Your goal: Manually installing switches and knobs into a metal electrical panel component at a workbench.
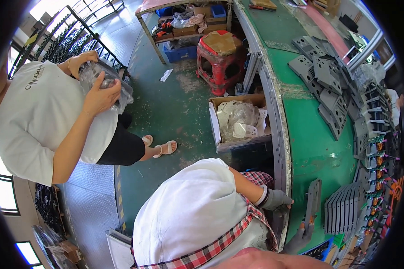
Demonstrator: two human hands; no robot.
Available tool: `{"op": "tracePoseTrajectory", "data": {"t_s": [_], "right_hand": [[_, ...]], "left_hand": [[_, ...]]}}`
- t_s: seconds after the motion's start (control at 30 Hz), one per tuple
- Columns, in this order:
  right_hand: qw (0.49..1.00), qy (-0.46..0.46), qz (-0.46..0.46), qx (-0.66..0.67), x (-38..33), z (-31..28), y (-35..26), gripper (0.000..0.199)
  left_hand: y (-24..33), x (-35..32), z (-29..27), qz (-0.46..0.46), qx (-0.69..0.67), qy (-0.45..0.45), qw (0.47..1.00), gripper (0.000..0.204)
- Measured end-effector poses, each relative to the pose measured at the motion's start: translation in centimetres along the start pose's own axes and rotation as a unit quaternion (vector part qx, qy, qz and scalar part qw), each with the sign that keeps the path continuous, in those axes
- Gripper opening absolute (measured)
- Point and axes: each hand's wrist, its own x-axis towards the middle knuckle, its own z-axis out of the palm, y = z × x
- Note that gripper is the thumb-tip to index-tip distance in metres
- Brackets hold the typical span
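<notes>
My right hand (300, 238), in a grey glove with bare fingertips, is closed on the lower end of a grey metal bracket (313, 199), held tilted up over the green tabletop (309, 154). My left hand (276, 200), gloved in the same grey, is at the table's edge. Its fingers curl together and nothing shows in them. Just beyond the bracket stands a row of similar grey brackets (343, 209), close together on edge. A heap of flat grey perforated metal plates (325, 74) lies farther along the table.
At left a standing person (54, 112) holds a plastic-wrapped bundle (105, 83) in both hands. A carton (217, 130) of plastic-wrapped pieces and a red stool (220, 58) stand beside the table. Circuit assemblies with coils (377, 166) line its far side. A blue tray (321, 251) lies near my right hand.
</notes>
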Motion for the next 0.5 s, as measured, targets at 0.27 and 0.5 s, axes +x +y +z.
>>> {"op": "tracePoseTrajectory", "data": {"t_s": [0.27, 0.5], "right_hand": [[0.984, 0.083, -0.098, 0.121, 5.9, -8.4, -7.2, 0.045], [0.991, 0.116, -0.060, -0.026, 15.2, -18.0, -5.7, 0.028]], "left_hand": [[0.7, -1.3, -1.9, 0.056, 0.014, -0.138, 0.989, 0.026], [1.7, -1.4, -1.7, -0.029, 0.006, -0.117, 0.993, 0.023]]}}
